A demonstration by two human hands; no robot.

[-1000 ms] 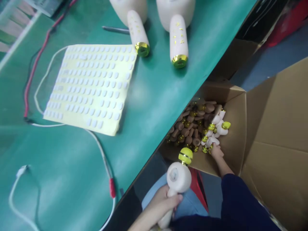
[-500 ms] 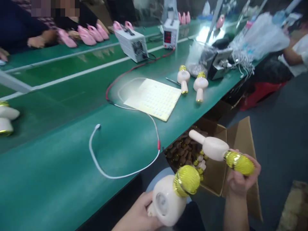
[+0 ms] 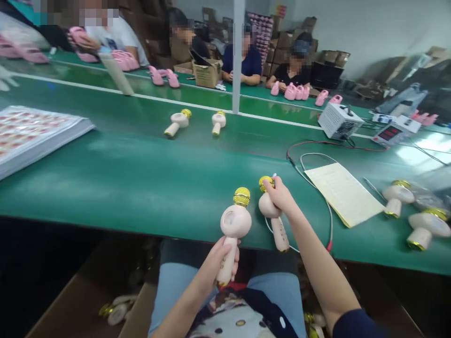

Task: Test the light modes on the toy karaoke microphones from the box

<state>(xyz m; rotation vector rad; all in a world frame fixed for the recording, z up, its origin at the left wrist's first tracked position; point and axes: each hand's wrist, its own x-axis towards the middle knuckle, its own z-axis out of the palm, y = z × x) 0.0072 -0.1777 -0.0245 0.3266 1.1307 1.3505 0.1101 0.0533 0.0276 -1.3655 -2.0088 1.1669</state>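
My left hand [image 3: 225, 260] is wrapped round the handle of a cream microphone [image 3: 237, 221] with a gold mesh head, tilted upright over the table's front edge. Beside it on the right, my right hand [image 3: 280, 192] grips a second cream microphone [image 3: 278, 232] near its gold head and round body. That one's handle points down toward the table edge, with buttons showing on it. Part of a white cable [image 3: 330, 220] passes behind the second microphone and loops to the right; its plug end is mostly hidden by my hand.
Two microphones [image 3: 179, 120] lie further back on the green table [image 3: 141, 173]; two more [image 3: 398, 193] lie at the right. A yellowish paper sheet [image 3: 347, 192], a pen and power supply boxes [image 3: 340, 122] are right. A sheet stack [image 3: 38, 136] lies left. People sit opposite, behind a white post [image 3: 237, 61].
My view has swung left from the box of microphones on the floor. The right hand's microphone has moved from over that box to the table edge; both hands still hold theirs.
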